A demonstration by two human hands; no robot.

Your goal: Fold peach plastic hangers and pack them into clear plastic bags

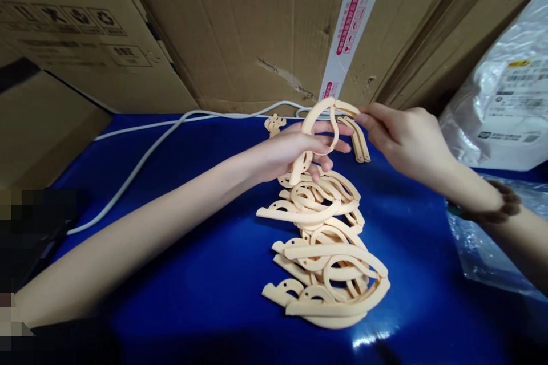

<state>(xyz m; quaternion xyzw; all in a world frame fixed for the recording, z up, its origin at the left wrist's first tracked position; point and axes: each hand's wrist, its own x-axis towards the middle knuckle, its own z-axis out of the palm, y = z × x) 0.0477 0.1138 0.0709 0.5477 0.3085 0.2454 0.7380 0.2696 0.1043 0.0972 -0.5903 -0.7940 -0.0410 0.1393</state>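
Observation:
A beige folding hanger [317, 115] with curved arms is raised above the blue table, between my two hands. My left hand [299, 151] reaches in palm up, its thumb and fingers around the middle of the hanger. At the hanger's right end, my right hand [400, 131] pinches the tip of one arm between thumb and fingers. Below lies a pile of similar beige folding hangers [329, 256], overlapping in a column towards me. Just behind the hands are loose straight arm pieces [359, 141] and small beige parts [274, 124].
Large cardboard boxes [240, 28] stand along the back and left. A white cable [148, 168] curves across the blue table [188, 285]. On the right are a white wrapped parcel [500, 97] and a clear plastic bag [483, 256].

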